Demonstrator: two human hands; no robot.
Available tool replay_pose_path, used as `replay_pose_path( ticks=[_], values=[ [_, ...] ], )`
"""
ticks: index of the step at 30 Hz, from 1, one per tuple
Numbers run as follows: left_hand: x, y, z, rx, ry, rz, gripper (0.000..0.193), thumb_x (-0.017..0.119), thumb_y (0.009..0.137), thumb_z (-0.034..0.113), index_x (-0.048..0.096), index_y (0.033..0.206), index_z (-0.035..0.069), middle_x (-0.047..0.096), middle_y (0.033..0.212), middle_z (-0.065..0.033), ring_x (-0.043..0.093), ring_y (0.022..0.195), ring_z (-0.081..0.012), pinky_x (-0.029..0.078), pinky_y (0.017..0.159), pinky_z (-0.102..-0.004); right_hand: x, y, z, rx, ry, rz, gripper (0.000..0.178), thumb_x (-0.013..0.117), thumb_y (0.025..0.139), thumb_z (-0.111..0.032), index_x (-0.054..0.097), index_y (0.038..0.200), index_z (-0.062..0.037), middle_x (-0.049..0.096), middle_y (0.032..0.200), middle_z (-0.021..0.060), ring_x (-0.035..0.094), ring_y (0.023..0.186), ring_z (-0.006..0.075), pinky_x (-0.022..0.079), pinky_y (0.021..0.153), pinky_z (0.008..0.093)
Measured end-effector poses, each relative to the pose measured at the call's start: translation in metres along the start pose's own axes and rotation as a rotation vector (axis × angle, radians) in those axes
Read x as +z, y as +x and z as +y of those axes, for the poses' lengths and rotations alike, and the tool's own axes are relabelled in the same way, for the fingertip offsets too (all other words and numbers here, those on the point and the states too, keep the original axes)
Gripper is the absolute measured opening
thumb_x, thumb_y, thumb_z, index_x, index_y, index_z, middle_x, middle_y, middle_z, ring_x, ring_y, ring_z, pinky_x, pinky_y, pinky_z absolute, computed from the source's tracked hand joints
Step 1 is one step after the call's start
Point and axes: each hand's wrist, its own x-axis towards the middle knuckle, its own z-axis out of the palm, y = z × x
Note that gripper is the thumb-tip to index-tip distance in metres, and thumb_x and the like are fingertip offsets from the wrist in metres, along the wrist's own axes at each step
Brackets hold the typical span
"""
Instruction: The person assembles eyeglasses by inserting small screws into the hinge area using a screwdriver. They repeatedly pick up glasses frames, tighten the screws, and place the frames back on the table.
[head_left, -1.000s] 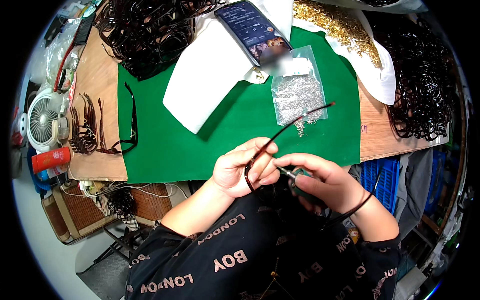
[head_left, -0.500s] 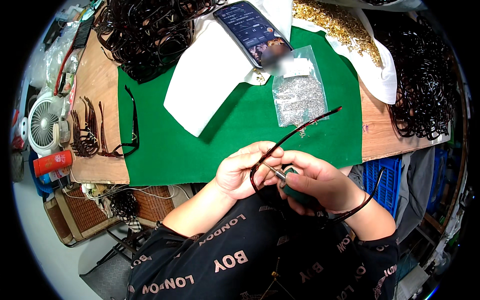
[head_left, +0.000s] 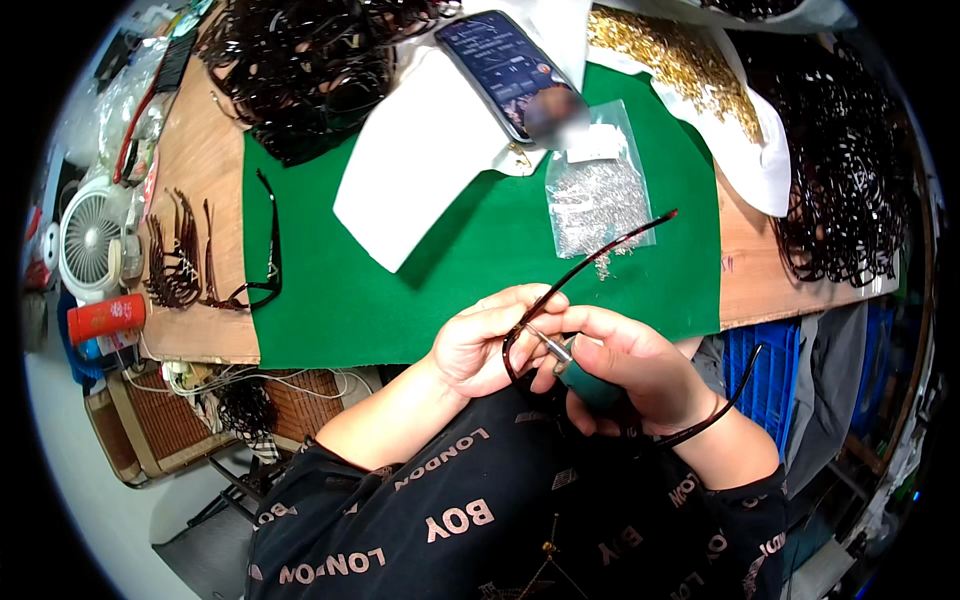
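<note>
My left hand (head_left: 477, 345) pinches a dark tortoiseshell eyeglass frame (head_left: 600, 252) near its hinge. One temple points up and away over the green mat; the other (head_left: 738, 392) runs past my right wrist. My right hand (head_left: 640, 365) is closed round a screwdriver (head_left: 586, 384) with a green handle. Its metal shaft reaches the frame's hinge, beside my left fingertips. Any screw there is too small to make out. Beyond my hands lies a clear bag of small silver screws (head_left: 602, 195), several of them spilled at its open lower edge.
Green mat (head_left: 450, 300) covers the table's middle. A phone (head_left: 505, 75) rests on white cloth (head_left: 385, 205). Gold-coloured small parts (head_left: 690, 65) lie on cloth at the back. Dark frames pile up at back left (head_left: 300, 80) and right (head_left: 840, 160). Temples (head_left: 172, 255) and a fan (head_left: 92, 240) are left.
Both hands keep their holds near the same spot. The screwdriver handle has turned slightly in my right hand, and its fingers have shifted. The whole view has moved a little.
</note>
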Motion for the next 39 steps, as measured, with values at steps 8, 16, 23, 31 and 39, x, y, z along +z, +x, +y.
replay_pose_path(
  ticks=[8,16,23,31,39],
  values=[
    [0.096,-0.068,0.054,0.653,1.268,0.149,0.028,0.062,0.081,0.014,0.061,0.103,-0.003,0.063,0.087,-0.0131,0.060,0.066,-0.0187,0.049,0.063,-0.0296,-0.026,0.004,-0.008,-0.213,-0.399,-0.020,0.031,0.046,0.091,-0.007,0.043,0.120,0.0027,0.058,0.090,0.0136,0.051,0.051,0.0112,0.038,0.042,0.0188],
    [0.094,-0.145,0.071,0.557,2.279,1.767,0.019,0.060,0.078,0.018,0.063,0.090,0.004,0.063,0.077,-0.0158,0.062,0.070,-0.0322,0.048,0.063,-0.0382,-0.051,-0.002,0.002,-0.310,-0.352,0.101,0.032,0.048,0.091,-0.014,0.044,0.118,0.0037,0.056,0.087,0.0139,0.052,0.050,0.0132,0.039,0.040,0.0199],
    [0.089,-0.106,0.093,0.500,2.549,1.610,0.013,0.058,0.078,0.016,0.060,0.081,0.004,0.062,0.070,-0.0151,0.061,0.064,-0.0318,0.048,0.059,-0.0398,-0.051,-0.010,0.005,-0.368,-0.359,0.177,0.034,0.050,0.091,-0.019,0.044,0.117,0.0020,0.055,0.087,0.0126,0.052,0.050,0.0132,0.039,0.039,0.0211],
    [0.101,-0.108,0.072,0.471,2.443,1.554,0.015,0.060,0.078,0.016,0.062,0.086,0.004,0.062,0.071,-0.0144,0.060,0.064,-0.0314,0.048,0.057,-0.0388,-0.050,-0.008,0.009,-0.348,-0.337,0.197,0.032,0.048,0.091,-0.013,0.044,0.118,0.0037,0.055,0.088,0.0139,0.053,0.052,0.0135,0.040,0.042,0.0200],
    [0.055,-0.085,0.157,0.922,2.672,1.303,0.034,0.064,0.075,0.012,0.055,0.106,0.001,0.053,0.108,-0.0158,0.049,0.102,-0.0326,0.040,0.088,-0.0387,-0.043,-0.008,0.011,-0.374,-0.347,0.178,0.033,0.051,0.090,-0.012,0.044,0.118,0.0029,0.056,0.090,0.0126,0.054,0.056,0.0133,0.040,0.043,0.0199]
  ],
)
